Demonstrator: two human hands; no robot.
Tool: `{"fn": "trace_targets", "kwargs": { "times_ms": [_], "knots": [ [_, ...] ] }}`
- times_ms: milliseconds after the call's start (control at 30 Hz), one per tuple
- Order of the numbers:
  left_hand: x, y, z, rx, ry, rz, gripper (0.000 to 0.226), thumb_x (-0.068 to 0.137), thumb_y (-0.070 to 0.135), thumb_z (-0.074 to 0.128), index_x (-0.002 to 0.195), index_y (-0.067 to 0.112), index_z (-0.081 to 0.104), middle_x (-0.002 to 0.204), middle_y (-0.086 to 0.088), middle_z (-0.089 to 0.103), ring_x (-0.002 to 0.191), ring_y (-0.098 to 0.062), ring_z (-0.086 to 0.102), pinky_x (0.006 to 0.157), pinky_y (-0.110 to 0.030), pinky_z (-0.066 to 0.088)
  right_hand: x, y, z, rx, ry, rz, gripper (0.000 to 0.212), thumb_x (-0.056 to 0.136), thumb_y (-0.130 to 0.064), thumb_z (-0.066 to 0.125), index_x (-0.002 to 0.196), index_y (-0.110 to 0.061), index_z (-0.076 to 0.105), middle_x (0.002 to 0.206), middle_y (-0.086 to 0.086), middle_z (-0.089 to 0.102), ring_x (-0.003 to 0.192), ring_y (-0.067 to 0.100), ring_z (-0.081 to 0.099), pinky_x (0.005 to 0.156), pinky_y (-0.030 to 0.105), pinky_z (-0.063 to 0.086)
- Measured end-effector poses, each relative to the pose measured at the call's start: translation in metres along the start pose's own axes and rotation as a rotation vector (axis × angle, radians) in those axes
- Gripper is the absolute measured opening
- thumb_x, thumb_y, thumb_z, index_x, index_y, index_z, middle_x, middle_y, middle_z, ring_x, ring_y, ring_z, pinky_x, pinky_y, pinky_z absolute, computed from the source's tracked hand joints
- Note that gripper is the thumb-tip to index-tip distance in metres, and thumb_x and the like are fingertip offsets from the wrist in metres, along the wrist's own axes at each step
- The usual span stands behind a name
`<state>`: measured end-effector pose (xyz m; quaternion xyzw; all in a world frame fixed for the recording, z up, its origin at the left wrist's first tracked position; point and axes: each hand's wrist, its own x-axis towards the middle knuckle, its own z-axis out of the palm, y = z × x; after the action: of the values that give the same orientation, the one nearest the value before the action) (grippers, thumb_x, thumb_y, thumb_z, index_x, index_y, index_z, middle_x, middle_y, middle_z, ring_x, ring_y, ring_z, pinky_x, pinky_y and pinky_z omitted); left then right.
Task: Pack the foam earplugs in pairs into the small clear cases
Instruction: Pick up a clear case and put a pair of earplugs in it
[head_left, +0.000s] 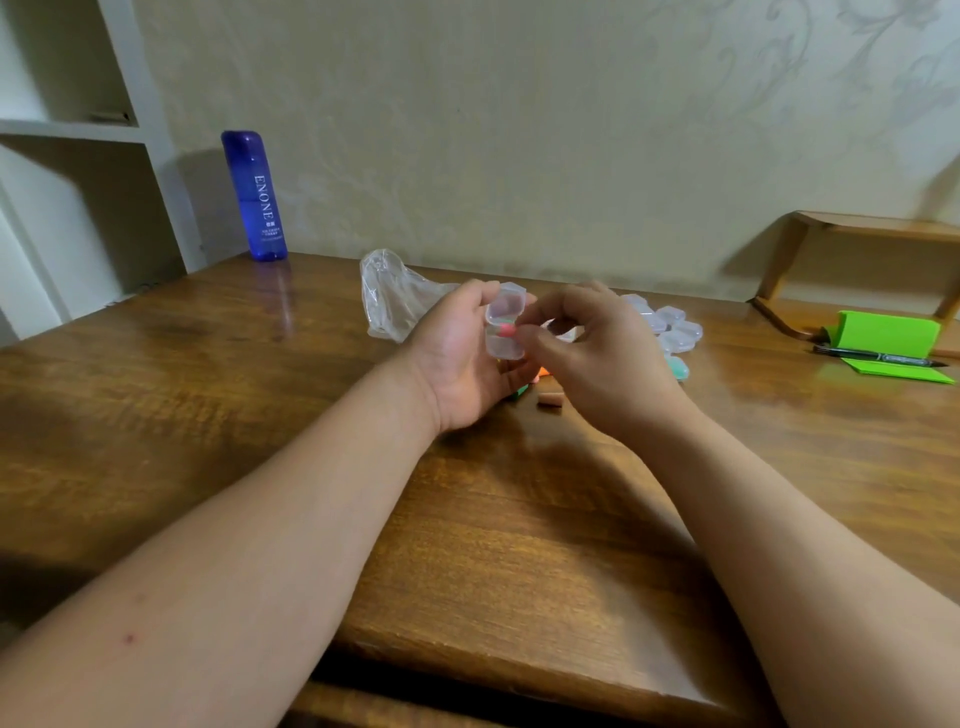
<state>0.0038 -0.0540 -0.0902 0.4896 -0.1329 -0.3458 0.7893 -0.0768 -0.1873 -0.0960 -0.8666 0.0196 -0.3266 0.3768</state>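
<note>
Right hand (597, 358) hides part of spare cases (675, 330) near worktop (208, 395) far edge; colours under hands indistinct. Left hand (462, 358) grips clear case (505, 325), lid open, above worktop. Right fingertips pinch pink earplug (508, 330) at case mouth. Tan earplug (550, 401) loose on worktop beside right hand.

A home: patterned wallpaper (571, 104), wooden desk (208, 415), toiletry bottle (254, 195).

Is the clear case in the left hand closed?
No: the clear case in the left hand has its lid up while the right hand pinches a pink earplug at its mouth.
</note>
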Motion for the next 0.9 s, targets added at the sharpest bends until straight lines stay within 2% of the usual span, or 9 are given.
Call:
{"fn": "trace_targets", "kwargs": {
  "times_ms": [67, 133, 233, 333, 467, 567, 633, 800, 900],
  "knots": [
    [0.001, 0.000, 0.001, 0.006, -0.011, 0.009, 0.052, 0.109, 0.039, 0.040, 0.149, 0.010, 0.057, 0.116, -0.012, 0.063, 0.077, -0.017, 0.061, 0.099, -0.041, 0.051, -0.001, 0.001, 0.003, -0.061, -0.035, -0.012, 0.004, 0.092, -0.034, 0.079, 0.092, -0.031, 0.076, 0.098, -0.009, 0.057, 0.095, 0.003, 0.059, 0.075, 0.016, 0.044],
    [0.002, 0.000, 0.001, -0.003, 0.000, 0.023, 0.046, 0.109, 0.038, 0.041, 0.143, 0.013, 0.060, 0.103, -0.011, 0.065, 0.055, -0.013, 0.053, 0.082, -0.036, 0.050, -0.001, 0.003, 0.004, -0.075, -0.056, -0.004, 0.005, 0.092, -0.035, 0.081, 0.093, -0.032, 0.077, 0.101, -0.008, 0.055, 0.098, 0.005, 0.058, 0.079, 0.026, 0.051],
    [0.003, 0.000, 0.001, -0.005, 0.007, 0.023, 0.047, 0.110, 0.038, 0.041, 0.145, 0.011, 0.058, 0.093, -0.010, 0.066, 0.050, -0.013, 0.050, 0.074, -0.035, 0.049, -0.001, 0.004, 0.003, -0.077, -0.051, 0.008, 0.007, 0.091, -0.036, 0.082, 0.093, -0.032, 0.078, 0.104, -0.008, 0.055, 0.100, 0.006, 0.058, 0.080, 0.032, 0.054],
    [0.002, 0.000, 0.002, -0.021, 0.006, 0.027, 0.048, 0.110, 0.037, 0.040, 0.146, 0.011, 0.058, 0.090, -0.010, 0.065, 0.047, -0.013, 0.052, 0.074, -0.035, 0.049, -0.001, 0.003, 0.004, -0.077, -0.050, 0.002, 0.006, 0.092, -0.037, 0.081, 0.095, -0.033, 0.079, 0.103, -0.010, 0.054, 0.100, 0.005, 0.058, 0.078, 0.024, 0.048],
    [0.001, 0.002, -0.001, -0.029, 0.013, 0.034, 0.048, 0.110, 0.039, 0.042, 0.144, 0.012, 0.061, 0.109, -0.014, 0.065, 0.056, -0.014, 0.058, 0.075, -0.036, 0.053, 0.000, 0.004, 0.003, -0.052, -0.049, 0.003, 0.010, 0.095, -0.040, 0.076, 0.103, -0.034, 0.078, 0.107, -0.012, 0.057, 0.102, 0.001, 0.059, 0.076, 0.015, 0.042],
    [0.001, 0.009, -0.006, -0.050, 0.086, 0.069, 0.047, 0.108, 0.039, 0.046, 0.138, 0.012, 0.069, 0.110, -0.015, 0.062, 0.077, -0.020, 0.062, 0.072, -0.034, 0.056, 0.006, 0.008, -0.004, 0.008, 0.059, 0.036, 0.013, 0.101, -0.027, 0.066, 0.107, -0.029, 0.077, 0.108, -0.008, 0.066, 0.097, 0.006, 0.064, 0.081, 0.027, 0.052],
    [0.000, 0.014, -0.011, -0.113, 0.140, 0.092, 0.046, 0.108, 0.038, 0.046, 0.136, 0.011, 0.070, 0.104, -0.014, 0.062, 0.080, -0.020, 0.059, 0.068, -0.032, 0.056, 0.009, 0.015, -0.007, -0.050, 0.080, 0.070, 0.019, 0.103, -0.020, 0.062, 0.112, -0.027, 0.076, 0.110, -0.005, 0.069, 0.098, 0.009, 0.064, 0.085, 0.030, 0.054],
    [-0.001, 0.018, -0.018, -0.167, 0.202, 0.099, 0.044, 0.108, 0.041, 0.046, 0.126, 0.012, 0.074, 0.098, -0.012, 0.065, 0.081, -0.020, 0.061, 0.064, -0.029, 0.055, 0.009, 0.027, 0.001, -0.290, -0.129, 0.058, 0.030, 0.105, -0.017, 0.061, 0.129, -0.031, 0.072, 0.116, -0.009, 0.059, 0.102, 0.009, 0.060, 0.073, 0.012, 0.041],
    [-0.002, 0.018, -0.015, -0.150, 0.201, 0.103, 0.045, 0.109, 0.042, 0.046, 0.128, 0.011, 0.074, 0.097, -0.012, 0.066, 0.082, -0.020, 0.061, 0.066, -0.030, 0.054, 0.011, 0.025, 0.007, -0.402, -0.203, 0.026, 0.033, 0.103, -0.023, 0.066, 0.132, -0.036, 0.072, 0.116, -0.009, 0.056, 0.103, 0.012, 0.057, 0.069, 0.015, 0.038]
  ]
}}
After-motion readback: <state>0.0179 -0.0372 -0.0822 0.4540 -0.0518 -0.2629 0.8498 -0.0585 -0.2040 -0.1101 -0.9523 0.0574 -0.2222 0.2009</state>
